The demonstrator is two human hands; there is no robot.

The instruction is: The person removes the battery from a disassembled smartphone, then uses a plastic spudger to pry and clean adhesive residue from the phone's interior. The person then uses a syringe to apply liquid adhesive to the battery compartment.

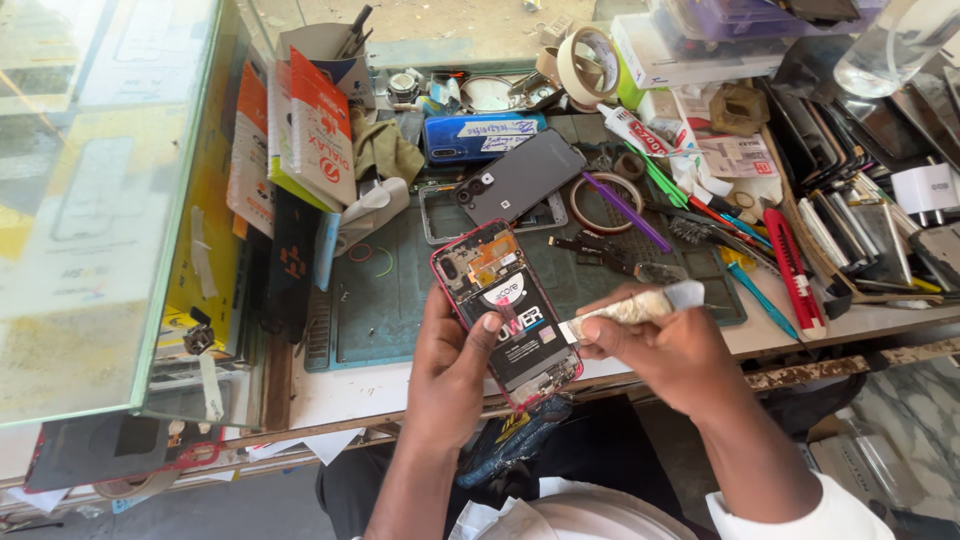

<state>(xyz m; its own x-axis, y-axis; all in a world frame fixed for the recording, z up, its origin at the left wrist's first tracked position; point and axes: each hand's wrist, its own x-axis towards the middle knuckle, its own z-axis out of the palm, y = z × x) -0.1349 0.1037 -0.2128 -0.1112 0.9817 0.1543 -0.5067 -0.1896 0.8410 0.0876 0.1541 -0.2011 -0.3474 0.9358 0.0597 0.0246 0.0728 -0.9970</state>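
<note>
Adhesive from the worn tube may smear onto exposed circuitry if the nozzle slips, judging by its closeness to the battery edge. Opened phone sits at frame centre, back cover off, tilted above the green work mat. Left hand cradles the phone from below, fingers curled round its frame, thumb pressed on the battery. Right hand pinches the tube, nozzle pointing left toward the phone.
</note>
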